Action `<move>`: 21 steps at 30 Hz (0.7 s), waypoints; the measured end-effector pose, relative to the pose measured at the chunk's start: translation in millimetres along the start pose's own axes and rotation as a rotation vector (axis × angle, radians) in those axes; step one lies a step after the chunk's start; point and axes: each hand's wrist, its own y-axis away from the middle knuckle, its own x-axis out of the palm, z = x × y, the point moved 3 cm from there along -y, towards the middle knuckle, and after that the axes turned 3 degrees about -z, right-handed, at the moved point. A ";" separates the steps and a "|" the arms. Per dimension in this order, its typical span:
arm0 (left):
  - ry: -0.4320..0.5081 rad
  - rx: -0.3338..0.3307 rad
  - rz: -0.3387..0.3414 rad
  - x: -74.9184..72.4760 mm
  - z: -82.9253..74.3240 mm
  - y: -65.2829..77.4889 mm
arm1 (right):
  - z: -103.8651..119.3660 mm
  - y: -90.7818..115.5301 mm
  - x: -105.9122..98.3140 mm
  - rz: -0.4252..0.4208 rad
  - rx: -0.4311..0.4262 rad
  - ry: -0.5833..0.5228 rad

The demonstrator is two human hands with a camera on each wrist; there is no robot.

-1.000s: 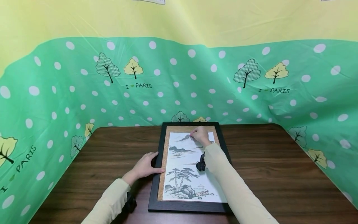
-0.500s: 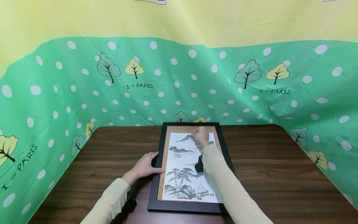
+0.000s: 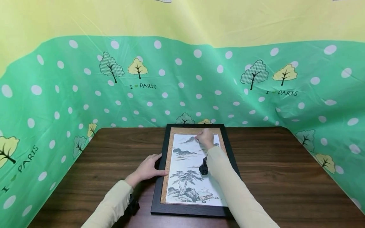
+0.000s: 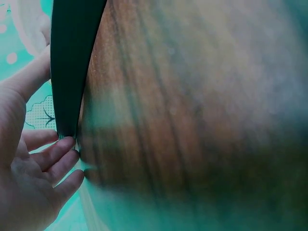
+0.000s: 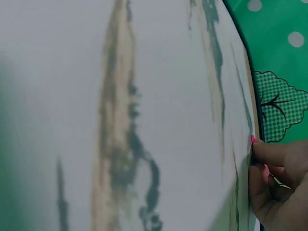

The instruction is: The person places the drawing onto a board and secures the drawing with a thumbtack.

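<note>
A corkboard (image 3: 164, 190) with a black frame lies on the table, a white sheet with an ink landscape (image 3: 183, 158) over its cork. At the frame's left side my left hand (image 3: 147, 168) holds the edge, thumb over the border onto the cork, fingers along the outer side. The left wrist view shows the black frame edge (image 4: 70, 67) between thumb and fingers. My right hand (image 3: 206, 138) is at the top of the sheet, its curled fingers pinching a small pink pushpin (image 5: 252, 139) against the paper. The fingers hide most of the pin.
The brown wooden table (image 3: 265, 167) extends on both sides of the board. A green and yellow cloth (image 3: 199, 82) with dots and trees hangs behind and beside it, close to the board's far edge.
Both hands and the board stay in place, the right fingers still at the top of the sheet. The right forearm has shifted slightly left; the head view has moved a little.
</note>
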 end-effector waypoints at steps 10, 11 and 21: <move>-0.008 0.003 0.005 0.2 -1.2 -1.2 | -9.0 -0.3 -23.5 0.201 -0.067 -0.144; -0.007 0.001 0.006 0.0 -1.4 -0.9 | -11.3 -0.1 -27.7 0.205 -0.077 -0.137; 0.005 -0.004 0.002 -0.4 -1.1 1.2 | -43.5 2.5 -66.8 0.223 -0.238 -0.066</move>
